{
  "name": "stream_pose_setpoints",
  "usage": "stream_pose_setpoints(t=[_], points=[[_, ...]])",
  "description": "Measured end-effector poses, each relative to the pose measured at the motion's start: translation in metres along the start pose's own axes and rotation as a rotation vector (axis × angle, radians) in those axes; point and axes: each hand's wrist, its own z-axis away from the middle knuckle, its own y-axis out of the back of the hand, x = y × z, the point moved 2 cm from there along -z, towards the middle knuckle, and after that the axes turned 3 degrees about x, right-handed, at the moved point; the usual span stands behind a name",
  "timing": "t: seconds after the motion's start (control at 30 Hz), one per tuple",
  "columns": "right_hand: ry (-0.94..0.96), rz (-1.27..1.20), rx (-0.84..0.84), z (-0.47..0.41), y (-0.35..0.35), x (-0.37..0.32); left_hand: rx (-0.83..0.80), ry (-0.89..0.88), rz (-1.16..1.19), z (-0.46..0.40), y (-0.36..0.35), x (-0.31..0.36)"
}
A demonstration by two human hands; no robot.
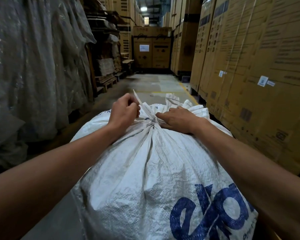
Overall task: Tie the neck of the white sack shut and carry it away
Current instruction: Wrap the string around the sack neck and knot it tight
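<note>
A full white woven sack (145,170) with blue lettering fills the lower middle of the head view. Its neck (152,125) is gathered into a bunch between my hands, and the loose mouth fabric (194,106) spreads beyond it. A thin white strap (142,105) wraps the neck. My left hand (124,110) is closed on one end of the strap, which sticks up past the fist. My right hand (177,118) presses on the neck from the right, with its fingertips pinching at the wrap.
Tall stacks of cardboard cartons (258,66) line the right side. Plastic-wrapped goods (33,66) and wooden pallets (107,82) line the left. A concrete aisle (154,85) with a yellow floor line runs ahead to more cartons (151,52) at the far end.
</note>
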Motion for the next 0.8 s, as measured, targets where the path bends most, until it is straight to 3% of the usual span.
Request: stream_pose_setpoints(t=[0.07, 0.2, 0.37, 0.63, 0.8], points=[[-0.007, 0.005, 0.001, 0.0, 0.0, -0.001, 0.03, 0.044, 0.145, 0.007, -0.005, 0.007], [-0.012, 0.013, 0.006, 0.0, 0.002, -0.004, 0.153, 0.007, 0.077, 0.014, -0.011, 0.022], [-0.047, 0.03, 0.033, 0.004, 0.003, -0.007, 0.19, 0.049, 0.185, 0.017, -0.018, 0.031], [-0.078, 0.063, 0.058, 0.007, 0.004, -0.01, 0.109, -0.18, -0.298, 0.02, -0.02, 0.029], [-0.09, 0.048, 0.076, 0.007, 0.001, -0.009, -0.015, -0.235, -0.346, 0.027, -0.018, 0.027]])
